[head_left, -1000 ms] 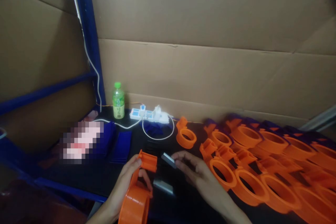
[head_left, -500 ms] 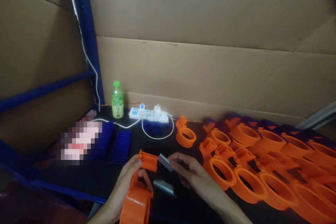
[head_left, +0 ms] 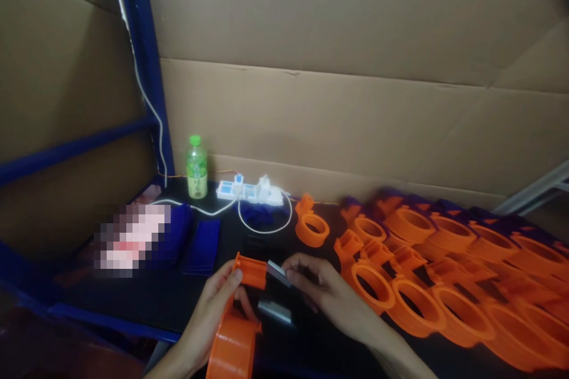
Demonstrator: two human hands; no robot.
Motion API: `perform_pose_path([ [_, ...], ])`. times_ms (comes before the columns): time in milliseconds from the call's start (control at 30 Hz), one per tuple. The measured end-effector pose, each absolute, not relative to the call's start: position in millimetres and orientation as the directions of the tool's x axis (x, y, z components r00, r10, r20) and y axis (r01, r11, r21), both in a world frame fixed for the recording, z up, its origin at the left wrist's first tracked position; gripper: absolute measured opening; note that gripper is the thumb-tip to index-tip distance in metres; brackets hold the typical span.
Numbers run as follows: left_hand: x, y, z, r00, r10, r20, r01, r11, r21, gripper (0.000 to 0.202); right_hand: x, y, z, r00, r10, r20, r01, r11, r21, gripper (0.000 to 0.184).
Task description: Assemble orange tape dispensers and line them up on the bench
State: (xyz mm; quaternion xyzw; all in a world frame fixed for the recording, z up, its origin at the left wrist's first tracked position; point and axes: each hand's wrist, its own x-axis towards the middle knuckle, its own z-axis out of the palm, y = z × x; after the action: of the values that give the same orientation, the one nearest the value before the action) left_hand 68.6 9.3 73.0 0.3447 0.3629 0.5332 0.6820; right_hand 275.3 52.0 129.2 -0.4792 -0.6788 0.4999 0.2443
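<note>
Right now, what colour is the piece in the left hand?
The piece is orange; the head view shows it.

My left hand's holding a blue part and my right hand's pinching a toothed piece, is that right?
Not blue: the head view shows the part in your left hand is orange. Your right hand does pinch a toothed piece.

Your one view looks from your own head, forward and steeply down over the flat black tabletop (head_left: 128, 299) — near enough that your bare left hand (head_left: 212, 303) and bare right hand (head_left: 323, 285) sit large at lower centre. It faces the creased brown cardboard wall (head_left: 355, 23) filling the upper frame — the blue metal post (head_left: 144, 41) leans at upper left.
</note>
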Motion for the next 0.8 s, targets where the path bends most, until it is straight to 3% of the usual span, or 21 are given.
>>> perform_pose_path([
  [200, 69, 12, 67, 0.220, 0.973, -0.065, -0.406, 0.152, 0.901, 0.039, 273, 58, 145, -0.470, 0.880, -0.070, 0.556, 0.234, -0.798, 0.023],
  [400, 70, 11, 62, 0.263, 0.965, -0.013, -0.347, 0.107, 0.932, 0.038, 260, 61, 140, -0.480, 0.873, -0.087, 0.597, 0.252, -0.762, 0.017],
  [700, 70, 13, 58, 0.219, 0.974, -0.057, -0.398, 0.142, 0.906, 0.038, 248, 79, 143, -0.586, 0.807, -0.071, 0.555, 0.336, -0.761, 0.019],
  [800, 69, 13, 58, 0.158, 0.979, -0.127, -0.468, 0.187, 0.864, 0.036, 253, 92, 147, -0.588, 0.808, 0.041, 0.547, 0.434, -0.716, 0.027],
])
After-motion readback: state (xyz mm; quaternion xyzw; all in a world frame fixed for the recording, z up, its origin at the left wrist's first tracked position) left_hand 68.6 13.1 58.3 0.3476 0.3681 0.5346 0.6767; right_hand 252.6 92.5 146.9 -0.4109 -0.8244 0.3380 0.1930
